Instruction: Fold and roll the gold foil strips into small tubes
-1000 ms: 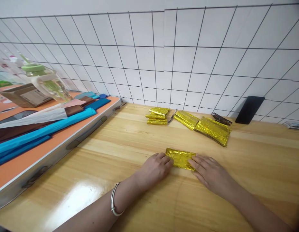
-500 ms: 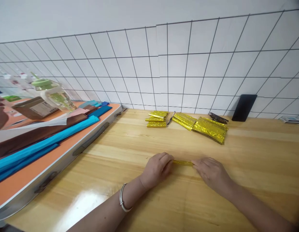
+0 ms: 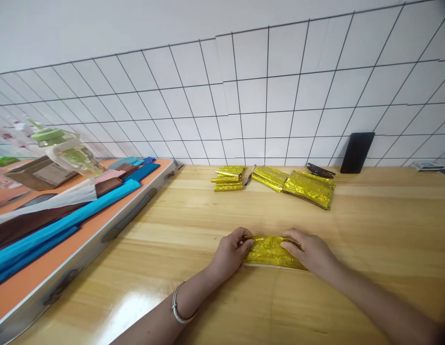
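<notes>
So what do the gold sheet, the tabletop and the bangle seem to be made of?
Gold sheet: probably metallic foil or foil-coated paper, shiny; its crinkled surface throws bright glints.
Tabletop: wood or a wood-look laminate, glossy; it shows streaky grain and a bright reflection.
Bangle: likely metal, smooth and silvery with a pale sheen; which metal, I can't tell.

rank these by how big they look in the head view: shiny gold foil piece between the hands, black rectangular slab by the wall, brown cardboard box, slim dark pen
Largest: shiny gold foil piece and brown cardboard box, too alike to rank
Next: black rectangular slab
Smallest: slim dark pen
</notes>
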A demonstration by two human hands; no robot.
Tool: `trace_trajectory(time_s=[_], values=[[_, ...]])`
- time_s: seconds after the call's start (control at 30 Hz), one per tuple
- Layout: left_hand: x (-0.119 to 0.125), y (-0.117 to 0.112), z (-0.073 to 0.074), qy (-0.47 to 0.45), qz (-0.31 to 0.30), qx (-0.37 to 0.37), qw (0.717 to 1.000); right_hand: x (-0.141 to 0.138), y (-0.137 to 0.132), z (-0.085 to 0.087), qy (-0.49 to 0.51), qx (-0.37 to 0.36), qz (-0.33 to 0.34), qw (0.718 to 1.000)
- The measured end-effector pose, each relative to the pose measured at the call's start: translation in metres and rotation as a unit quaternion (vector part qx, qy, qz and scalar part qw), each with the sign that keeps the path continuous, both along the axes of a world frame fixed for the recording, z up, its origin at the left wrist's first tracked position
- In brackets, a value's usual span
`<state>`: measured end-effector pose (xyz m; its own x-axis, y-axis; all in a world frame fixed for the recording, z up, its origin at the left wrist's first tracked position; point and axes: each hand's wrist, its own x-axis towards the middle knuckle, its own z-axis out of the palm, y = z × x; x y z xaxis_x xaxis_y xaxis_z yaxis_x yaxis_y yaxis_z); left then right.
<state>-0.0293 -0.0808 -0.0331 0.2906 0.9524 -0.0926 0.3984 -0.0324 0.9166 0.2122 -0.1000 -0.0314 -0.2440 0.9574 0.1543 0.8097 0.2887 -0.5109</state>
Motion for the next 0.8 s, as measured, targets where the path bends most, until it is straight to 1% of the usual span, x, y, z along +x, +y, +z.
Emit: trace_trajectory(time_s=[0.1,0.2,0.27,0.33,0.4,0.5,0.57,0.67,0.73,0.8], values=[[-0.001,0.002,0.001,0.083,0.000,0.074,0.994,-0.002,0.003,-0.007,-0.069,0.038,-0.050,0.996],[-0.001,0.004,0.001,0.177,-0.001,0.148,0.973,-0.003,0.007,-0.013,-0.136,0.040,-0.091,0.986],[-0.001,0.005,0.000,0.222,0.004,0.177,0.959,-0.002,0.010,-0.016,-0.156,0.037,-0.110,0.981],[-0.002,0.007,-0.001,0.239,0.013,0.188,0.953,-0.001,0.012,-0.016,-0.143,0.031,-0.120,0.982],[-0.003,0.010,0.000,0.225,0.026,0.188,0.956,-0.001,0.011,-0.014,-0.091,0.025,-0.105,0.990],[-0.005,0.015,0.002,0.146,0.053,0.179,0.971,-0.003,0.007,-0.009,0.031,0.015,-0.065,0.997],[-0.006,0.017,0.002,0.080,0.079,0.170,0.979,-0.006,0.003,-0.007,0.109,0.001,-0.054,0.993],[-0.005,0.018,-0.001,0.010,0.101,0.141,0.985,-0.009,-0.001,-0.007,0.199,-0.049,-0.048,0.978],[-0.003,0.017,-0.005,-0.020,0.099,0.111,0.989,-0.010,-0.002,-0.008,0.222,-0.069,-0.045,0.972],[-0.003,0.017,-0.009,-0.029,0.092,0.087,0.992,-0.009,0.000,-0.010,0.206,-0.036,-0.040,0.977]])
